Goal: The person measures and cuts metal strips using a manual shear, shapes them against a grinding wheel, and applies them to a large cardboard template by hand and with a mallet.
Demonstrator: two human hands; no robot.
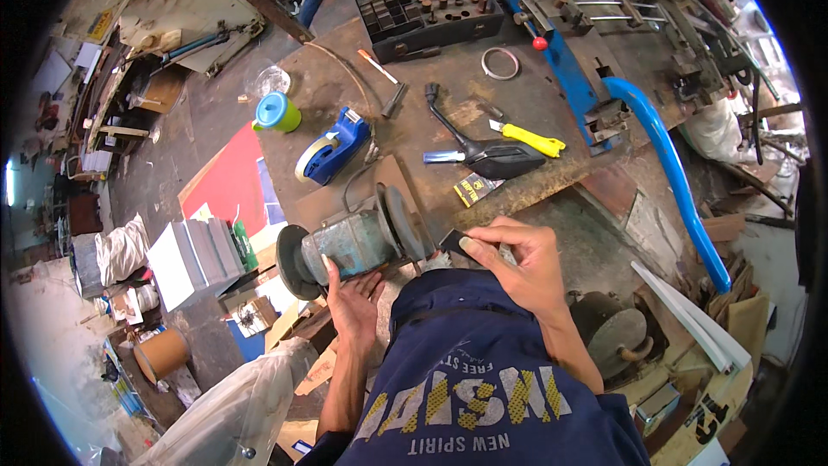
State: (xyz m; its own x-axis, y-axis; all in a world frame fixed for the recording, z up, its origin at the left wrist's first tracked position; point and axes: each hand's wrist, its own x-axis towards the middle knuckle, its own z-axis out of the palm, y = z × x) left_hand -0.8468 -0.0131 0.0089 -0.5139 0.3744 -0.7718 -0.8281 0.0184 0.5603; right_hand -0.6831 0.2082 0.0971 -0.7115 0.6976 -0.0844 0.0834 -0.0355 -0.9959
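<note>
A bench grinder (347,246) with a worn blue-green motor body stands at the near edge of the workbench. On its right side sits a grinding wheel (398,217), on its left another dark round wheel (295,261). My left hand (354,306) is at the near side of the motor body, thumb up against it and fingers stretched out below; it holds nothing. Between thumb and fingers, my right hand (522,263) pinches a small dark flat block (453,242), close to the right wheel. Whether the block touches the wheel I cannot tell.
On the workbench lie a blue tape dispenser (335,148), a green cup with a blue lid (278,112), a black mirror-like part (504,160), a yellow cutter knife (530,139) and a metal ring (500,63). Behind stands a toolbox (431,47); a blue lever (668,173) juts out at right.
</note>
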